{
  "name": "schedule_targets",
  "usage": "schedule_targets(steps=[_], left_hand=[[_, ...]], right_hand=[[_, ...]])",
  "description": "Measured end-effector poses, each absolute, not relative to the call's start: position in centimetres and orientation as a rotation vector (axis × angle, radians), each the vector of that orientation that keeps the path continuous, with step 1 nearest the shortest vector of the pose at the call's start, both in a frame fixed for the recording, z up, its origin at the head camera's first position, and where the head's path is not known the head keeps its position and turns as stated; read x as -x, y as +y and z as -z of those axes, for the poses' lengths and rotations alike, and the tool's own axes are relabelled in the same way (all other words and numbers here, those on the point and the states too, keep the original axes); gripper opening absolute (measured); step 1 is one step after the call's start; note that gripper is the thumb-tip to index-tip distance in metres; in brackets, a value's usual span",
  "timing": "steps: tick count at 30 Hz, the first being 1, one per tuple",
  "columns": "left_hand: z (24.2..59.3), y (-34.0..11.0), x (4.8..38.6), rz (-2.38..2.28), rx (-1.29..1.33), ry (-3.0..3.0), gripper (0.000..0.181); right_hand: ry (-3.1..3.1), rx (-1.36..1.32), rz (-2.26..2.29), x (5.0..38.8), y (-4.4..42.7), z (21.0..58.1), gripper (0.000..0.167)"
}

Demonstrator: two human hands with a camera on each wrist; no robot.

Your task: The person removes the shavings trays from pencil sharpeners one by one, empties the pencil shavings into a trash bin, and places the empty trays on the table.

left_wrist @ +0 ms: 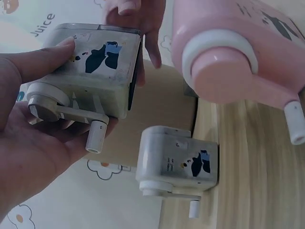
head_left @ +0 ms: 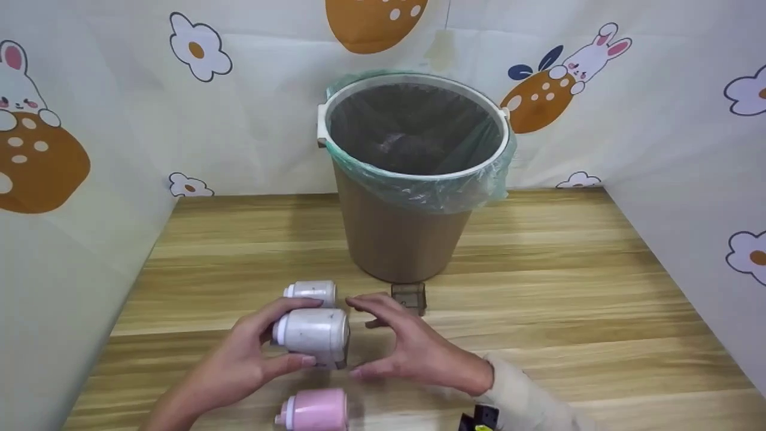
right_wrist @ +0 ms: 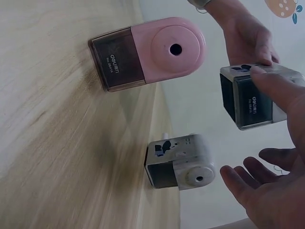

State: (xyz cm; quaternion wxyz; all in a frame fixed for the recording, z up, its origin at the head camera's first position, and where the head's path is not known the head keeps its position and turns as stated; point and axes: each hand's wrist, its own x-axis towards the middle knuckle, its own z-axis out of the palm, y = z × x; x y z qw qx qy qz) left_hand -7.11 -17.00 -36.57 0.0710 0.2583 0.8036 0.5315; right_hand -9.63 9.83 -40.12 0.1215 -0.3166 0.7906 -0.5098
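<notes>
My left hand (head_left: 239,353) grips a white crank pencil sharpener (head_left: 314,332) above the table, thumb on one side and fingers on the other. In the left wrist view its crank (left_wrist: 81,114) hangs near the palm; the right wrist view shows its dark shavings drawer (right_wrist: 255,102) fitted. Close to the drawer end, my right hand (head_left: 413,347) has its thumb and fingers spread apart; whether the thumb touches the sharpener I cannot tell. A second white sharpener (head_left: 317,291) stands on the table just behind, and a pink sharpener (head_left: 317,410) stands nearer to me.
A brown bin (head_left: 401,239) lined with a green bag (head_left: 419,194) stands at the back of the wooden table (head_left: 556,287). By its base lies a small dark see-through box (head_left: 409,297). A black object with yellow (head_left: 479,419) shows at the bottom edge. Printed cloth walls surround the table.
</notes>
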Motion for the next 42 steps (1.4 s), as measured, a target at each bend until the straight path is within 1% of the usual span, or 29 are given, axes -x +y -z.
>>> schedule_targets(steps=[11, 20, 25, 30, 35, 39, 42], left_hand=[[35.6, -16.6, 7.0, -1.581, -0.751, 2.479, 0.061], [35.2, -16.2, 6.7, -1.576, -0.707, 2.527, 0.062], [35.1, -16.1, 6.5, -1.597, -0.760, 2.543, 0.060], [35.1, -15.9, 6.2, -1.590, -0.799, 2.594, 0.059], [35.0, -15.9, 6.1, -1.559, -0.791, 2.637, 0.059], [34.9, -16.0, 6.2, -1.539, -0.791, 2.648, 0.060], [34.8, -16.2, 6.2, -1.520, -0.784, 2.653, 0.059]], right_hand=[[2.284, 0.986, 1.593, 9.5, 9.0, 39.8, 0.088], [2.218, 0.954, 1.687, 9.3, 8.3, 39.6, 0.086], [2.215, 0.968, 1.686, 9.2, 7.9, 39.6, 0.084], [2.247, 0.974, 1.681, 9.2, 7.5, 39.4, 0.080], [2.253, 0.945, 1.699, 9.1, 7.4, 39.4, 0.072], [2.271, 0.976, 1.717, 9.0, 7.3, 39.6, 0.066], [2.298, 1.026, 1.715, 9.0, 7.2, 39.8, 0.066]])
